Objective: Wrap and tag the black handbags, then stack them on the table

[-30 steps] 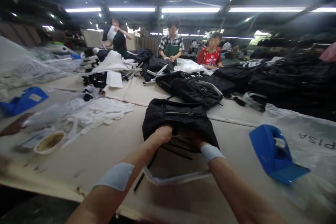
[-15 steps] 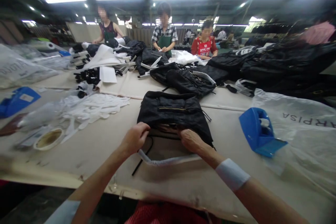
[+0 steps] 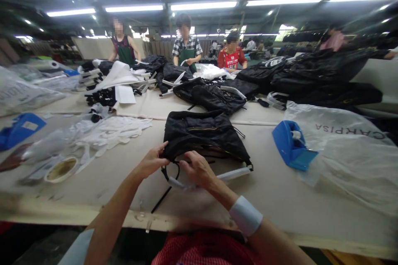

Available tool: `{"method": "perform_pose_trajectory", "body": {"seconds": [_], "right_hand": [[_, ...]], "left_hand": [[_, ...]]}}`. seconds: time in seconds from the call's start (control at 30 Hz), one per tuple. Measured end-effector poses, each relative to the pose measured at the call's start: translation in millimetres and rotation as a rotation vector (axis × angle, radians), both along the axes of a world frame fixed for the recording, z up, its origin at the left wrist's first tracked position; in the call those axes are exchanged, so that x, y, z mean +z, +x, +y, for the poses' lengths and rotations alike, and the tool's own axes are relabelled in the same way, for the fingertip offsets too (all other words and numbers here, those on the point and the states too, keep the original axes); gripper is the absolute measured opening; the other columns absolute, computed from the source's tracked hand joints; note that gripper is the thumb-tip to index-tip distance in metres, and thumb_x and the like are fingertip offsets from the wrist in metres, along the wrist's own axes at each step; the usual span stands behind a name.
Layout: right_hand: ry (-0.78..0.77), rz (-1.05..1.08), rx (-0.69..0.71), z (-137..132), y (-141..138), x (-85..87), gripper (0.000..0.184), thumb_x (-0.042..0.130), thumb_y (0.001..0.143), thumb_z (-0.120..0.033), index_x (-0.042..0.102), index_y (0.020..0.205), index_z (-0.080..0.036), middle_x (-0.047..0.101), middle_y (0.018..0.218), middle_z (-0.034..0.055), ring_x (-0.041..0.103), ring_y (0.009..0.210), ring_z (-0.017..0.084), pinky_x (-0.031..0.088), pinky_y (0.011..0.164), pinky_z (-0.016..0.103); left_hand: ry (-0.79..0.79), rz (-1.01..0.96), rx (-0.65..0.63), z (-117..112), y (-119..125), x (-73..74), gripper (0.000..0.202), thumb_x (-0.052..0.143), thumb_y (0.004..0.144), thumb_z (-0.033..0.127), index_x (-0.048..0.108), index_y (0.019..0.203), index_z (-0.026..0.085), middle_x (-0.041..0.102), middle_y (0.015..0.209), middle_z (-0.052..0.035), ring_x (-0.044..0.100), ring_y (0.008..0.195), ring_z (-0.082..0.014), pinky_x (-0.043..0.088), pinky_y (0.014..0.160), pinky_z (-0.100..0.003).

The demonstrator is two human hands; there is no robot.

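Note:
A black handbag lies on the table in front of me, its zipped front pocket upward and its open mouth toward me. My left hand is at the bag's near left corner, the edge between thumb and fingers. Just below the left part of the mouth is my right hand, thumb and fingers apart; I make out nothing in it. The bag's strap, in a pale wrapping, loops toward me and passes behind the right hand. A thin black cord trails from the left corner.
White strips and a tape roll lie left. Blue dispensers stand at left and right, the right one near a printed plastic bag. More black bags lie beyond. Several people work across the table.
My right hand has come out of the bag's mouth and moved left, toward my left hand. The left hand has shifted slightly at the corner. The view has turned a little right.

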State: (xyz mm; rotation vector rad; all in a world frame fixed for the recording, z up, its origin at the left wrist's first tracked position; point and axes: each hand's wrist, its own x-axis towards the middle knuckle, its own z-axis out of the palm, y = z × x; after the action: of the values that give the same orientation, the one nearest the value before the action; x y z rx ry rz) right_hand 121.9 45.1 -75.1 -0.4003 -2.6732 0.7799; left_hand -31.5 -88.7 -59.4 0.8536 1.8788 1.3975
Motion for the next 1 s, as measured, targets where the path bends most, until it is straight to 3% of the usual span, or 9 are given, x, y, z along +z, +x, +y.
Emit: {"method": "perform_pose_trajectory", "body": {"seconds": [0.1, 0.23, 0.37, 0.53, 0.7, 0.8, 0.9, 1.0], "right_hand": [[0.048, -0.092, -0.065, -21, -2, 5.6, 0.033, 0.067, 0.09, -0.041, 0.065, 0.112, -0.016, 0.067, 0.114, 0.0131, 0.065, 0.103, 0.026, 0.048, 0.085, 0.032], [0.025, -0.174, -0.072, -35, -5, 4.3, 0.021, 0.052, 0.1, -0.031, 0.064, 0.108, -0.016, 0.073, 0.103, 0.0103, 0.069, 0.093, 0.023, 0.046, 0.074, 0.028], [0.102, -0.118, -0.019, -25, 0, 11.1, 0.023, 0.05, 0.101, -0.034, 0.067, 0.104, -0.019, 0.075, 0.101, 0.008, 0.071, 0.091, 0.022, 0.045, 0.068, 0.026], [0.238, -0.201, -0.182, -8, 15, 25.2, 0.03, 0.045, 0.102, -0.035, 0.071, 0.1, -0.021, 0.077, 0.092, 0.0111, 0.074, 0.083, 0.024, 0.045, 0.064, 0.028], [0.284, -0.278, -0.345, 28, 45, 11.0, 0.029, 0.045, 0.102, -0.034, 0.071, 0.1, -0.021, 0.077, 0.092, 0.0128, 0.074, 0.088, 0.025, 0.045, 0.067, 0.028], [0.276, -0.36, -0.553, 69, 76, -2.3, 0.029, 0.044, 0.103, -0.032, 0.07, 0.1, -0.02, 0.076, 0.095, 0.0129, 0.073, 0.09, 0.024, 0.042, 0.067, 0.027], [0.283, -0.394, -0.658, 102, 102, -10.2, 0.028, 0.043, 0.103, -0.033, 0.068, 0.098, -0.021, 0.075, 0.097, 0.0113, 0.072, 0.091, 0.022, 0.037, 0.065, 0.027], [0.271, -0.374, -0.662, 113, 112, -10.6, 0.028, 0.042, 0.104, -0.034, 0.067, 0.1, -0.022, 0.075, 0.1, 0.0089, 0.071, 0.091, 0.021, 0.033, 0.063, 0.028]], "left_hand": [[0.003, -0.022, -0.029, 2, 12, 5.3, 0.098, 0.064, 0.057, 0.016, 0.036, 0.151, 0.009, 0.067, 0.089, -0.0009, 0.059, 0.076, -0.0153, 0.045, 0.063, -0.023], [-0.084, 0.131, 0.003, 4, 22, 5.3, 0.098, 0.059, 0.064, 0.025, 0.028, 0.155, 0.005, 0.065, 0.082, -0.0001, 0.055, 0.064, -0.0143, 0.046, 0.059, -0.026], [-0.153, 0.312, -0.06, -4, 20, 4.7, 0.089, 0.054, 0.071, 0.029, 0.031, 0.155, 0.007, 0.062, 0.072, 0.0019, 0.058, 0.062, -0.0167, 0.048, 0.061, -0.028], [-0.184, 0.337, -0.084, -9, 22, 0.4, 0.088, 0.052, 0.071, 0.028, 0.032, 0.155, 0.01, 0.064, 0.071, 0.002, 0.06, 0.061, -0.0173, 0.05, 0.063, -0.029], [-0.178, 0.329, -0.082, -6, 31, -10.3, 0.085, 0.05, 0.066, 0.023, 0.043, 0.15, 0.012, 0.066, 0.072, 0.0022, 0.06, 0.06, -0.0171, 0.051, 0.062, -0.029], [-0.23, 0.426, -0.047, -16, 28, -16.6, 0.076, 0.05, 0.067, 0.02, 0.054, 0.143, 0.018, 0.072, 0.078, 0.0005, 0.067, 0.075, -0.0221, 0.054, 0.072, -0.031], [-0.383, 0.628, -0.067, -27, 28, -14.7, 0.071, 0.046, 0.073, 0.012, 0.054, 0.143, 0.023, 0.075, 0.105, -0.0035, 0.068, 0.104, -0.0243, 0.052, 0.09, -0.034], [-0.626, 0.961, -0.068, -19, 47, -5.1, 0.063, 0.043, 0.08, 0.007, 0.056, 0.141, 0.016, 0.068, 0.125, -0.0165, 0.064, 0.115, -0.0322, 0.049, 0.098, -0.046]]}}
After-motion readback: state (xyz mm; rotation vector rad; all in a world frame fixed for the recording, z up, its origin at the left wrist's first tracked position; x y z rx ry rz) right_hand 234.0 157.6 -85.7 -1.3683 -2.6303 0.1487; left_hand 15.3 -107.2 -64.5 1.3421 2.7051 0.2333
